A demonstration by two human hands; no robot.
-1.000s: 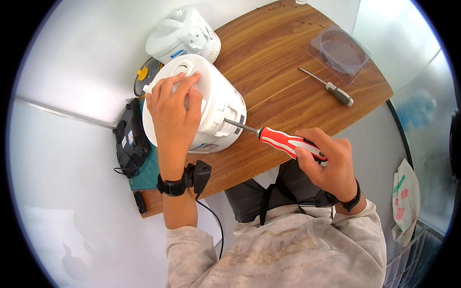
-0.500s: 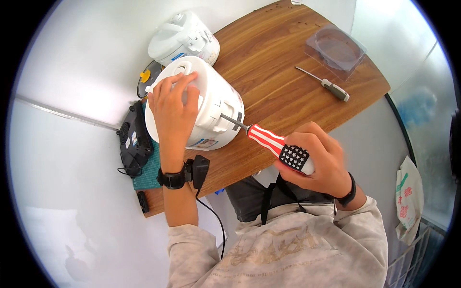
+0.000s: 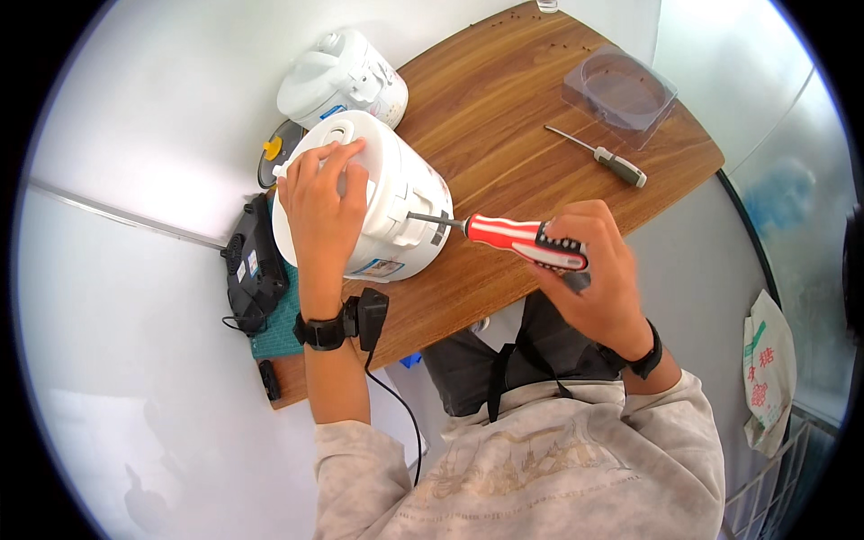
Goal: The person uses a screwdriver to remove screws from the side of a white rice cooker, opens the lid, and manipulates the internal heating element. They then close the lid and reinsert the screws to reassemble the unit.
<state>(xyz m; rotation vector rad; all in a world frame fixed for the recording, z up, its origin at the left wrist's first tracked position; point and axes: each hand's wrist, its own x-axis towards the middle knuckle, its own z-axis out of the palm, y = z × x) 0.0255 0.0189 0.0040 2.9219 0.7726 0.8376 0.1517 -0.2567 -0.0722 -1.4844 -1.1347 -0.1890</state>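
Gripping red-handled screwdriver (image 3: 501, 232), tip at nearer white cooker (image 3: 387, 184)

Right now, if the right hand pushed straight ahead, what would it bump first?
Probably the white, rounded plastic cooker: the red-and-white screwdriver in the right hand points at its side; depth is unclear.

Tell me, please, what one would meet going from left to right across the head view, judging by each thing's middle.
Black device, nearer cooker, red screwdriver, right hand, white bag.
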